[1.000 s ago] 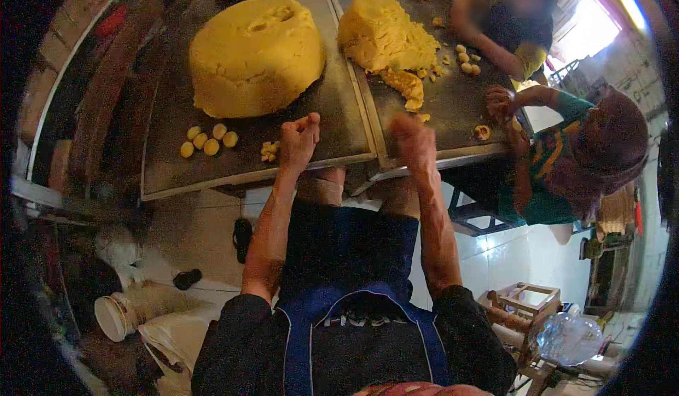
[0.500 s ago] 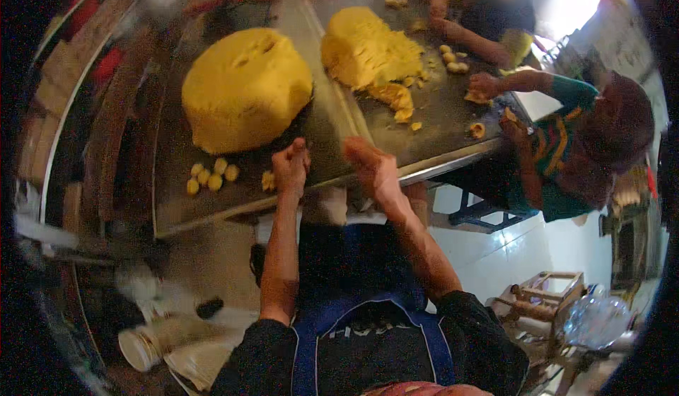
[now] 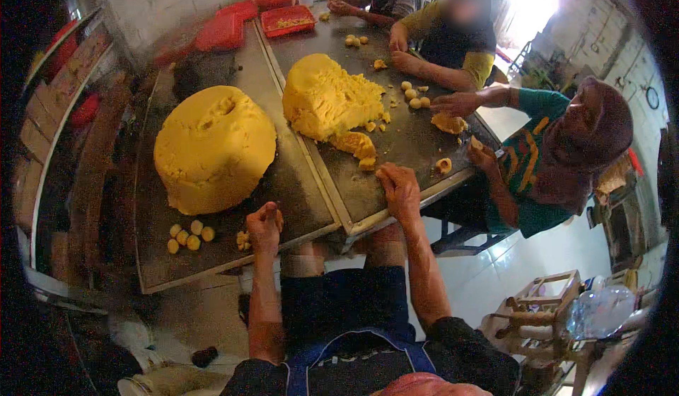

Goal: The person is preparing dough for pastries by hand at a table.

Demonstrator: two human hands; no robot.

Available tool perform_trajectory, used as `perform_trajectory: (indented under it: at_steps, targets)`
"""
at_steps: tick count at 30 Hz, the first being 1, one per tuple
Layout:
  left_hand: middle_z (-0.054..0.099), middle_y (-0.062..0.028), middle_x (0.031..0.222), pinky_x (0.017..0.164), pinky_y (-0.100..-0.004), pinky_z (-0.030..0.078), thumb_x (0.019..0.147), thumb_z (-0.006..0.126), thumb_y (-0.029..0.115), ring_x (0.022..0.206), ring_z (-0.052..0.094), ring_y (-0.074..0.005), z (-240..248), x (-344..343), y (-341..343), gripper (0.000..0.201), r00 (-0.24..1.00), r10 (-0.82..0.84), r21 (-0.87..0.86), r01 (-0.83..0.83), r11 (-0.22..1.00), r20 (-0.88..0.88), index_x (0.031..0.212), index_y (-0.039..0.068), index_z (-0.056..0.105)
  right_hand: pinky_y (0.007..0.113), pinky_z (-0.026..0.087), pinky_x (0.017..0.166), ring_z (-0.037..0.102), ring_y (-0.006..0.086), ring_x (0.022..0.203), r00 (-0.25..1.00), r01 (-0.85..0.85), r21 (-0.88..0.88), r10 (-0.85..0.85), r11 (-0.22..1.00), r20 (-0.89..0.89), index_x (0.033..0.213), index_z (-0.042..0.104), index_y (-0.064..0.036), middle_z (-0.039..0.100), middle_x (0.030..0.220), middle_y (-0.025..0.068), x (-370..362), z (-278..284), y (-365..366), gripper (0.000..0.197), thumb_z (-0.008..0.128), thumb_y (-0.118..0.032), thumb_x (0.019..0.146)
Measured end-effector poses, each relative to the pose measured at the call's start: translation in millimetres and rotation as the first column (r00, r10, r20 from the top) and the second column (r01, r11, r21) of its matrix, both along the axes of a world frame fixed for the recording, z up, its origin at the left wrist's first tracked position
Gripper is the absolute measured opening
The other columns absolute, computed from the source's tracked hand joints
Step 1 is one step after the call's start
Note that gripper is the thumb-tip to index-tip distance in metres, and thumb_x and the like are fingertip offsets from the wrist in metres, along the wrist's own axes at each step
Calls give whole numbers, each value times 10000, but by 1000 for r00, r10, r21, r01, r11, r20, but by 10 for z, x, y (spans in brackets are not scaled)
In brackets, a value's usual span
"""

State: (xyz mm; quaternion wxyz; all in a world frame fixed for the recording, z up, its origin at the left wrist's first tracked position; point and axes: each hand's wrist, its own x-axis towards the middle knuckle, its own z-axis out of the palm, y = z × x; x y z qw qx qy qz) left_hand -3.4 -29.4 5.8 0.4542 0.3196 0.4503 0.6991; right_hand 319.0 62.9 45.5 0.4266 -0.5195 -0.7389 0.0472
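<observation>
Resting near the desk's (image 3: 212, 269) front edge, your left hand (image 3: 264, 226) was curled into a loose fist beside a small lumpy scrap of dough (image 3: 243, 240); whether it gripped anything could not be told. Your right hand (image 3: 400, 189) lay flat with fingers spread on the dark metal top, holding nothing. Just beyond your left hand sat the big dough mound (image 3: 213, 147), bright yellow, smooth and rounded like a dome, with a shallow dent on its crown. A few small dough balls (image 3: 188, 234) lay in a cluster left of your fist. Ahead of your right hand stood a second dough block (image 3: 330, 97), rough and crumbly where pieces had been torn away, with torn chunks (image 3: 356, 146) at its foot. The desk's surface looked dull, grey and scuffed.
</observation>
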Motion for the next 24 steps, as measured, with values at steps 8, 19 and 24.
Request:
perform_trajectory:
  at_steps: [8,19,24]
  targets:
    - [445,24,546,441,-263,318,909,631,580,477,412,-68,78,-20,-27,595,975,31,-89,-51,995,-221,623,66,538,401,521,874,637,305,1046,996,24,-100,-32,995,-81,1089,734,-34,706,1154,129,-63,90,-70,224,715,-112,880]
    - [532,7,653,488,-238,366,931,707,317,560,468,-60,7,-21,-75,351,982,-22,80,38,996,-185,720,49,629,405,508,907,640,309,1051,1000,-2,-44,1,999,-28,1076,727,-26,707,1136,143,-20,8,-20,205,700,-81,880]
    - [590,-2,685,493,-259,387,949,678,349,577,498,-72,87,158,-18,353,853,184,48,-184,982,-488,774,42,678,410,507,912,645,320,1032,987,3,-17,-6,1000,-162,1086,717,-32,710,1096,151,-123,94,-119,210,699,-87,884]
